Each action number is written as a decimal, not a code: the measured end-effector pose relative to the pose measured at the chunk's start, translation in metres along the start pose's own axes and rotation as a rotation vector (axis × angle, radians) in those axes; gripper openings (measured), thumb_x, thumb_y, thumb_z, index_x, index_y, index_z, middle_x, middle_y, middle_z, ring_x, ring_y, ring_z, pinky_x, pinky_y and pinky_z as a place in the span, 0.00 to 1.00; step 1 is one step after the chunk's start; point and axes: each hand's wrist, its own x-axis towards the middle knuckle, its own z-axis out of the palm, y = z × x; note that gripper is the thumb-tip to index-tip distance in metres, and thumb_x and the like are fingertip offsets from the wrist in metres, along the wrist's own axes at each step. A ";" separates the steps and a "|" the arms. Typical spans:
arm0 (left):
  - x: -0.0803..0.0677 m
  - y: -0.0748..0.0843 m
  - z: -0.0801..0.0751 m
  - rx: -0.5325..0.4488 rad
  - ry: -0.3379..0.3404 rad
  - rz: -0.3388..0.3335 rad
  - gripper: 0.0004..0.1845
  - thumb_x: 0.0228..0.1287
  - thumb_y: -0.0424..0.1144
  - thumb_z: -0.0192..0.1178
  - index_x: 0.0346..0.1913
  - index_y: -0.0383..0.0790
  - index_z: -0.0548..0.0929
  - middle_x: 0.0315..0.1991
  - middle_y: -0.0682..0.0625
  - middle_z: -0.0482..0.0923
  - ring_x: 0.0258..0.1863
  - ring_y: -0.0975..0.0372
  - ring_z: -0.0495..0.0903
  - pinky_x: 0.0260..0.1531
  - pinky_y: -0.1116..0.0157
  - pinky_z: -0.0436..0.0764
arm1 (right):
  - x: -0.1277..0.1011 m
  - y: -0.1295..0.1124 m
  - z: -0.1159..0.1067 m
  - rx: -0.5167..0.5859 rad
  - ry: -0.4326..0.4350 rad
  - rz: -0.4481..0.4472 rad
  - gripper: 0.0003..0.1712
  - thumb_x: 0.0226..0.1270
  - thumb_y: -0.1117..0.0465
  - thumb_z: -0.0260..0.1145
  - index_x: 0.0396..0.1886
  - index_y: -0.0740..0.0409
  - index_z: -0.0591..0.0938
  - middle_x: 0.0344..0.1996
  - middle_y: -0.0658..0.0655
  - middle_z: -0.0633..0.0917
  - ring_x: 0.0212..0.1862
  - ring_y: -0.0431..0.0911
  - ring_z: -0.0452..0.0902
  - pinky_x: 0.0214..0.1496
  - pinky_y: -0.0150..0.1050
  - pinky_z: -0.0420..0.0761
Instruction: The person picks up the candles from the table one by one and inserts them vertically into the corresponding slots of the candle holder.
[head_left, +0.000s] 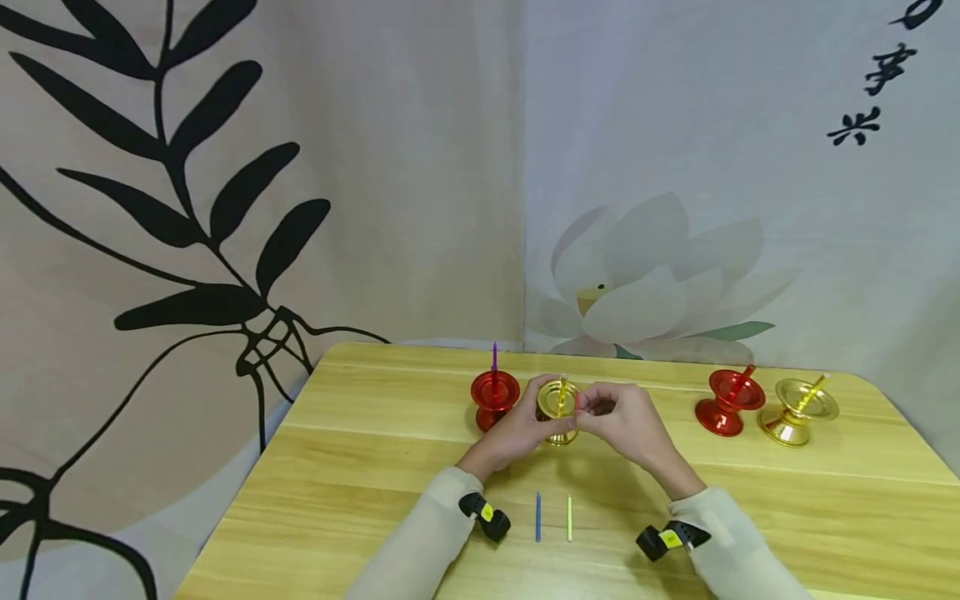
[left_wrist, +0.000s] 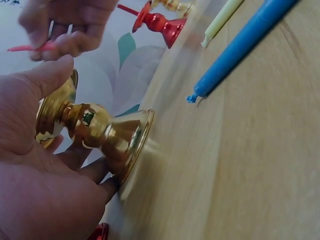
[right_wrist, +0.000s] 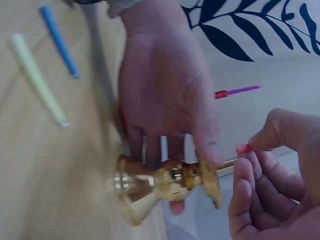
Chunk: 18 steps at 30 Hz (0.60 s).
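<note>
A gold candle holder [head_left: 558,410] stands near the table's middle, and my left hand [head_left: 525,427] grips it around the stem. The left wrist view shows the same gold candle holder [left_wrist: 95,130] with my thumb and fingers round it and its base on the wood. My right hand [head_left: 603,410] hovers just right of the cup and pinches a thin red candle [left_wrist: 30,48]. The red candle's tip [right_wrist: 243,148] pokes out between thumb and forefinger, close to the holder's cup [right_wrist: 212,182].
A red holder with a purple candle [head_left: 494,392] stands just left of my hands. A red holder [head_left: 730,402] and a gold holder [head_left: 798,410], each with a candle, stand at the right. A blue candle [head_left: 537,517] and a pale yellow candle [head_left: 569,518] lie near me on the wooden table [head_left: 360,467].
</note>
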 end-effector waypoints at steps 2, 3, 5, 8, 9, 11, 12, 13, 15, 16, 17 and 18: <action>0.000 0.001 0.000 -0.001 0.002 0.000 0.40 0.80 0.40 0.69 0.84 0.47 0.57 0.74 0.41 0.73 0.77 0.50 0.72 0.75 0.53 0.73 | 0.006 -0.002 -0.001 0.004 0.025 0.001 0.04 0.66 0.70 0.76 0.35 0.58 0.91 0.31 0.50 0.89 0.35 0.44 0.86 0.40 0.34 0.85; 0.000 0.001 0.000 -0.004 0.001 0.002 0.40 0.80 0.40 0.69 0.84 0.46 0.57 0.75 0.40 0.72 0.77 0.50 0.72 0.75 0.52 0.73 | 0.009 -0.003 -0.002 0.010 0.035 0.000 0.04 0.67 0.71 0.76 0.35 0.58 0.91 0.31 0.50 0.90 0.35 0.45 0.86 0.40 0.34 0.85; 0.000 0.001 0.001 -0.011 0.001 0.004 0.40 0.80 0.40 0.68 0.84 0.46 0.57 0.76 0.40 0.71 0.78 0.49 0.71 0.76 0.52 0.72 | 0.014 -0.005 -0.003 0.016 0.057 -0.001 0.04 0.69 0.70 0.76 0.36 0.59 0.91 0.32 0.51 0.90 0.36 0.46 0.87 0.40 0.34 0.85; -0.001 0.003 0.002 -0.021 0.002 0.004 0.40 0.81 0.39 0.68 0.85 0.46 0.56 0.76 0.40 0.71 0.78 0.48 0.70 0.77 0.51 0.71 | 0.022 -0.009 -0.004 0.025 0.088 -0.007 0.04 0.71 0.70 0.75 0.37 0.59 0.92 0.33 0.53 0.91 0.37 0.47 0.88 0.40 0.34 0.85; -0.001 0.003 0.002 -0.024 0.001 0.004 0.40 0.81 0.39 0.68 0.85 0.47 0.56 0.76 0.40 0.71 0.78 0.49 0.71 0.77 0.50 0.70 | 0.025 -0.010 -0.004 0.027 0.099 -0.016 0.04 0.71 0.70 0.74 0.37 0.58 0.92 0.34 0.53 0.92 0.38 0.47 0.88 0.41 0.34 0.85; -0.002 0.003 0.002 -0.026 0.002 0.001 0.41 0.81 0.39 0.68 0.85 0.48 0.56 0.75 0.41 0.72 0.77 0.50 0.72 0.77 0.50 0.71 | 0.029 -0.012 -0.004 0.028 0.121 -0.038 0.03 0.72 0.70 0.74 0.38 0.59 0.92 0.34 0.54 0.92 0.38 0.48 0.89 0.41 0.33 0.85; -0.002 0.003 0.002 -0.025 0.002 -0.001 0.41 0.81 0.39 0.68 0.85 0.48 0.55 0.75 0.41 0.73 0.76 0.50 0.73 0.77 0.50 0.71 | 0.031 -0.013 -0.004 0.032 0.130 -0.050 0.04 0.72 0.70 0.74 0.38 0.59 0.92 0.34 0.54 0.92 0.38 0.49 0.89 0.42 0.33 0.85; -0.001 0.003 0.002 -0.025 0.000 -0.002 0.41 0.81 0.40 0.68 0.85 0.48 0.55 0.75 0.41 0.73 0.76 0.51 0.73 0.77 0.50 0.70 | 0.033 -0.013 -0.004 0.033 0.136 -0.059 0.03 0.72 0.70 0.73 0.38 0.60 0.92 0.34 0.54 0.92 0.39 0.49 0.89 0.42 0.33 0.85; -0.001 0.001 0.002 -0.021 -0.003 0.004 0.42 0.81 0.41 0.68 0.85 0.48 0.55 0.75 0.42 0.73 0.76 0.51 0.72 0.77 0.49 0.70 | 0.036 -0.013 -0.003 0.030 0.145 -0.070 0.03 0.71 0.70 0.74 0.39 0.61 0.92 0.34 0.54 0.92 0.39 0.49 0.89 0.43 0.33 0.85; -0.001 0.001 0.002 -0.019 -0.006 0.007 0.42 0.81 0.42 0.68 0.86 0.47 0.54 0.75 0.41 0.73 0.76 0.51 0.72 0.77 0.49 0.70 | 0.037 -0.013 -0.003 0.028 0.148 -0.073 0.03 0.71 0.70 0.73 0.39 0.61 0.92 0.34 0.54 0.92 0.39 0.48 0.89 0.43 0.33 0.85; -0.001 0.000 0.001 -0.010 -0.007 0.010 0.42 0.81 0.43 0.68 0.86 0.47 0.54 0.75 0.42 0.73 0.76 0.51 0.72 0.77 0.50 0.71 | 0.037 -0.013 -0.002 0.026 0.149 -0.075 0.03 0.71 0.70 0.73 0.39 0.62 0.92 0.34 0.54 0.92 0.39 0.48 0.89 0.43 0.32 0.85; -0.001 -0.001 0.001 -0.002 -0.011 0.017 0.43 0.81 0.44 0.68 0.86 0.47 0.54 0.75 0.42 0.72 0.76 0.51 0.72 0.76 0.51 0.71 | 0.038 -0.012 -0.002 0.023 0.150 -0.075 0.03 0.71 0.70 0.73 0.39 0.62 0.92 0.34 0.54 0.92 0.38 0.48 0.89 0.43 0.32 0.85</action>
